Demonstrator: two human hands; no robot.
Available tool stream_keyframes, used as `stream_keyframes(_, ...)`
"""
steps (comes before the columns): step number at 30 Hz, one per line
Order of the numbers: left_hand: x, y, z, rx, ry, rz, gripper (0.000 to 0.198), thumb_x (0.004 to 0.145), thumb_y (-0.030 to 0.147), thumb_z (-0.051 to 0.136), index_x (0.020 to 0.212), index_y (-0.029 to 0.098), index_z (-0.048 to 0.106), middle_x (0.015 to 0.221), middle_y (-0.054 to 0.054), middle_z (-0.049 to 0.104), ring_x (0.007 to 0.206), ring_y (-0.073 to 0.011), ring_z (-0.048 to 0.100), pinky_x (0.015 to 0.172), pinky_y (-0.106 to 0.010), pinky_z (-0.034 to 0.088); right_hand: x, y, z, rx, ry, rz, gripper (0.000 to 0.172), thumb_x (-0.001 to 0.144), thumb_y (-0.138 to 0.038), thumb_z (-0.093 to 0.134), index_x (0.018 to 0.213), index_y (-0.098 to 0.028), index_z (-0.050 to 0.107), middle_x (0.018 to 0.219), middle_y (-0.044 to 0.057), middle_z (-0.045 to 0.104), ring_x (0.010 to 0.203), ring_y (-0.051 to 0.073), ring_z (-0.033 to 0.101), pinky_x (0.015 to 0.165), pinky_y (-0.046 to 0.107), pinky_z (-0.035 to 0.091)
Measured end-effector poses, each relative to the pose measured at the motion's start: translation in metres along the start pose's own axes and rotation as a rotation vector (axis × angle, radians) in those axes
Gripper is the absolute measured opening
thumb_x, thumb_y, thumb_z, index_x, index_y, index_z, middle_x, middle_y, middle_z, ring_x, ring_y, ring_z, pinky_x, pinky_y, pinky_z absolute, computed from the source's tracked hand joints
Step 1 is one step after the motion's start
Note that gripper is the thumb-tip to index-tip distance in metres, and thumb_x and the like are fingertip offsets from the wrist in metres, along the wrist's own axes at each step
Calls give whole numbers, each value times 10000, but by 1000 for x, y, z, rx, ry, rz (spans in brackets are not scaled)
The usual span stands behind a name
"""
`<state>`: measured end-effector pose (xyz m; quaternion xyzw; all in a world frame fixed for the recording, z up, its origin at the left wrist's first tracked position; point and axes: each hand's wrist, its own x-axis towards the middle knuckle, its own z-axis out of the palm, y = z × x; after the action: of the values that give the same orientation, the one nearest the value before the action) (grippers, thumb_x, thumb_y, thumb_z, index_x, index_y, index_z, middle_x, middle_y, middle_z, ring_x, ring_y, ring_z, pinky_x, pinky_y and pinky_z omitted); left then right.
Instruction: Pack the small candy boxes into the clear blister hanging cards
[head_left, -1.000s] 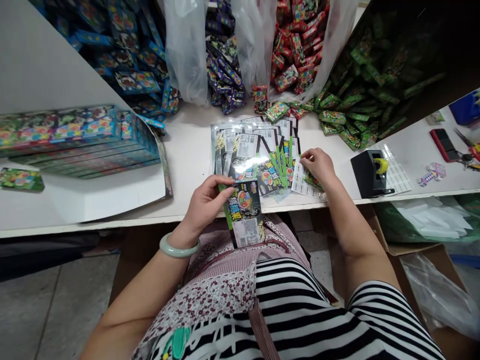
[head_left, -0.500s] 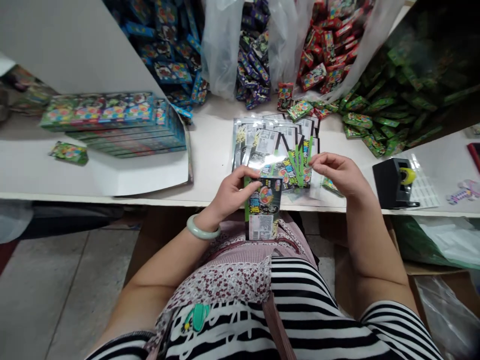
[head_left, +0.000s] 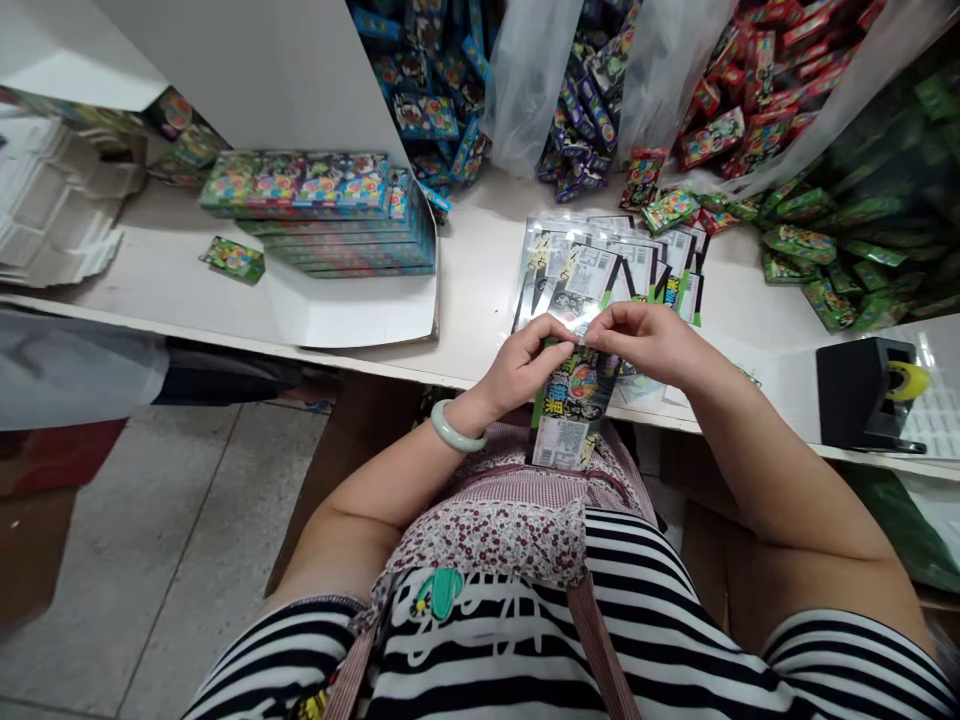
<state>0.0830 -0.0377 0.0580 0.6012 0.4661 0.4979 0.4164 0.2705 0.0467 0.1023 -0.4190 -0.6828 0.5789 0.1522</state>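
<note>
My left hand grips the top edge of a flat black-and-green printed packaging bag between thumb and fingers. The bag hangs over the table's front edge, above my lap. At the same top edge, my right hand pinches with thumb and forefinger, its tips almost touching the left fingertips. Whether the bag's mouth is parted there is hidden by the fingers. Just behind both hands lies a fanned pile of similar printed bags, overlapping on the white table.
Stacked candy boxes stand in a white tray at left, a green packet beside them. Blue, purple, red and green packets are heaped behind. A black tape dispenser sits right.
My right hand has come left from the pile to the top of the bag in my left hand. The camera view has turned left, and more of the table's left end shows.
</note>
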Motion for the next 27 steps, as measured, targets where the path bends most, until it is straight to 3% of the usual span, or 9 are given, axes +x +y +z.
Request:
stream_keyframes(6,2,-4,7,-10,55,-6,225,876,412,692,880,206,601,864,-7,630,832,-157,590,793,-306,475,2,1,2,-25,32,25,280,760,-419,807,702,-200,643,621,-11,586,592,128,481,582,291,372)
stream_keyframes(12,2,-6,14,40,140,6,193,841,302,733,865,205,568,847,6,609,818,-144,587,794,-294,477,5,4,4,-24,79,44,292,721,-421,810,694,-203,618,608,-22,579,571,119,461,570,280,344)
stream_keyframes(16,-1,-10,13,27,172,47,277,808,320,766,936,216,543,909,-6,601,874,-153,600,823,-299,499,11,9,3,139,-20,112,281,667,-389,830,723,-215,616,659,-14,618,596,131,506,564,276,389)
stream_keyframes(19,-10,-17,12,-105,101,-3,416,827,406,755,1130,229,532,1062,-53,643,979,-177,646,850,-310,535,15,11,5,352,-136,286,263,623,-313,823,742,-214,610,646,-15,614,567,140,529,530,280,422)
stream_keyframes(21,-19,-21,10,-212,-44,-53,494,845,459,737,1228,232,523,1120,-80,673,987,-192,682,831,-323,569,15,10,7,440,-203,362,226,610,-281,797,698,-207,603,611,-14,603,539,141,528,506,283,437)
stream_keyframes(24,-34,-14,0,-229,-234,-56,394,902,491,670,1161,199,616,1015,-86,731,905,-206,717,786,-345,607,11,9,5,477,-254,332,219,582,-289,809,648,-194,623,628,-4,631,549,133,547,516,274,461)
stream_keyframes(27,-42,12,-25,-28,-118,127,319,961,458,598,1089,176,676,948,-90,750,838,-199,725,729,-315,616,5,13,-5,440,-173,255,287,566,-366,865,729,-202,696,719,5,688,604,131,592,563,263,488)
